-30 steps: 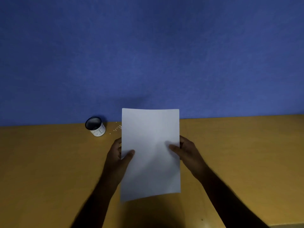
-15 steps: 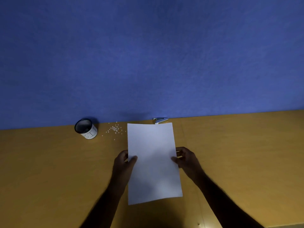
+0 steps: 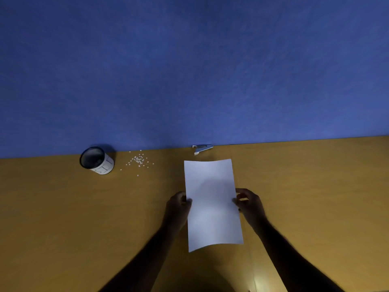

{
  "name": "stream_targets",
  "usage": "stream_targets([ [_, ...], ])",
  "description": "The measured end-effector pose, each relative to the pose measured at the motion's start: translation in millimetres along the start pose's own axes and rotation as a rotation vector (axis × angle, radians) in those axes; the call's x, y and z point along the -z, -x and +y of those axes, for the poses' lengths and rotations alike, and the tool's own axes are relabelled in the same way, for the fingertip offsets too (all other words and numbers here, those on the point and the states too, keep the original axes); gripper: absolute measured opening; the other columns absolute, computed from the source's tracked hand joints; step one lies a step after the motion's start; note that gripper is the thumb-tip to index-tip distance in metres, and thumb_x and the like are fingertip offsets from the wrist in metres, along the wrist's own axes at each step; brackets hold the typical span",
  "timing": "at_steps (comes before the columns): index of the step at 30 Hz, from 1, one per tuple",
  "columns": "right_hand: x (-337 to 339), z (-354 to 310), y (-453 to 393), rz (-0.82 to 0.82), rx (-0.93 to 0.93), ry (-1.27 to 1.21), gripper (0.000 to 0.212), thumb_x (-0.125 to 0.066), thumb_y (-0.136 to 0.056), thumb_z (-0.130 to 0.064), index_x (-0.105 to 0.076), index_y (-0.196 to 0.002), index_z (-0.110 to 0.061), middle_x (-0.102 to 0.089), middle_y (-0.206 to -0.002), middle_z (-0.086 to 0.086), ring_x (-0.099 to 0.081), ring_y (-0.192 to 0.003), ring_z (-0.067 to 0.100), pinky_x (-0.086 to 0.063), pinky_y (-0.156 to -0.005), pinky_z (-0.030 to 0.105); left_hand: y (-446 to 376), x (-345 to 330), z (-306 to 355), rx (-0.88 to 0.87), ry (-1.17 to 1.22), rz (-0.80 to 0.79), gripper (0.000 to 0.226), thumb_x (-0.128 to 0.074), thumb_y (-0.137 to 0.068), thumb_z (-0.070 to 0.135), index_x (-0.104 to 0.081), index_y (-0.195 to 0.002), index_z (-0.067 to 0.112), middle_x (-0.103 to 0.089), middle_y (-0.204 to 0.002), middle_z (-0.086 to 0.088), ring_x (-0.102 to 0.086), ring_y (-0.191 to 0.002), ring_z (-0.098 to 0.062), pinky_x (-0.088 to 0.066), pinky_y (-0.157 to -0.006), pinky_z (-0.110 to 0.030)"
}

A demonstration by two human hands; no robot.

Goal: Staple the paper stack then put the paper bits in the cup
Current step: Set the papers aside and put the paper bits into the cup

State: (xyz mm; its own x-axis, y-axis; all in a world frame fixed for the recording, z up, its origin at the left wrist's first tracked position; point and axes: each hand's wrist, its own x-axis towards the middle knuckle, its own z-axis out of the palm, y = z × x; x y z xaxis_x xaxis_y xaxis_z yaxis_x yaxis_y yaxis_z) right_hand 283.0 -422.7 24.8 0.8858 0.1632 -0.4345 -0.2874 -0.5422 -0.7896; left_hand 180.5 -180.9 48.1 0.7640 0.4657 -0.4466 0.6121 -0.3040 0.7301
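Blue wall [image 3: 189, 70] behind the yellow-brown wooden counter [image 3: 63, 228]: left hand [image 3: 177, 204] and right hand [image 3: 249, 202] pinch the white paper stack [image 3: 212, 203] by its edges; beyond it the silver stapler [image 3: 202, 148], scattered white paper bits [image 3: 139, 160], dark-rimmed white cup [image 3: 96, 161] leftward.

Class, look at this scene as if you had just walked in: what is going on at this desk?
A person holds a white paper stack over a yellow-brown wooden desk, the left hand pinching its left edge and the right hand its right edge. A small silver stapler lies untouched by the blue wall. Tiny white paper bits are scattered beside a dark-rimmed white cup, not yet in it.
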Motion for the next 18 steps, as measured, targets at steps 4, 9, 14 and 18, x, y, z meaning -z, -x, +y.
stream_targets([
  [4,1.3,18.8,-17.0,0.035,-0.031,0.093,0.023,-0.078,-0.087,-0.013,-0.073,-0.109,-0.015,-0.075,-0.098,-0.004,-0.07,-0.089,0.014,-0.054,-0.068,0.023,-12.9,-17.4,-0.5,0.026,-0.061,-0.045,0.03,-0.066,-0.102,0.023,-0.071,-0.128,0.008,-0.077,-0.116,-0.007,-0.066,-0.096,-0.011,-0.045,-0.077,-0.02],
  [9,4.5,31.8,-30.6,0.056,-0.083,0.124,0.025,-0.081,-0.084,-0.011,-0.074,-0.108,-0.013,-0.076,-0.096,-0.001,-0.071,-0.088,0.014,-0.052,-0.069,0.023,-30.6,-29.0,-2.1,0.022,-0.126,-0.035,0.031,-0.065,-0.102,0.019,-0.07,-0.13,0.006,-0.077,-0.12,-0.008,-0.063,-0.095,-0.008,-0.042,-0.064,-0.009],
  [14,1.2,31.7,-32.8,0.086,-0.089,0.157,0.023,-0.082,-0.082,-0.011,-0.072,-0.103,-0.014,-0.072,-0.089,-0.004,-0.067,-0.081,0.012,-0.045,-0.061,0.018,-43.7,-32.3,-11.5,0.058,-0.165,-0.057,0.031,-0.064,-0.102,0.021,-0.07,-0.129,0.007,-0.077,-0.118,-0.009,-0.069,-0.096,-0.015,-0.048,-0.074,-0.018],
  [18,-0.3,30.9,-31.6,0.102,-0.09,0.168,0.029,-0.083,-0.082,-0.014,-0.067,-0.107,-0.015,-0.07,-0.093,-0.003,-0.064,-0.081,0.011,-0.042,-0.06,0.014,-48.2,-33.9,-18.6,0.069,-0.176,-0.054,0.037,-0.067,-0.101,0.022,-0.068,-0.133,0.005,-0.076,-0.123,-0.01,-0.073,-0.107,-0.021,-0.053,-0.082,-0.023],
])
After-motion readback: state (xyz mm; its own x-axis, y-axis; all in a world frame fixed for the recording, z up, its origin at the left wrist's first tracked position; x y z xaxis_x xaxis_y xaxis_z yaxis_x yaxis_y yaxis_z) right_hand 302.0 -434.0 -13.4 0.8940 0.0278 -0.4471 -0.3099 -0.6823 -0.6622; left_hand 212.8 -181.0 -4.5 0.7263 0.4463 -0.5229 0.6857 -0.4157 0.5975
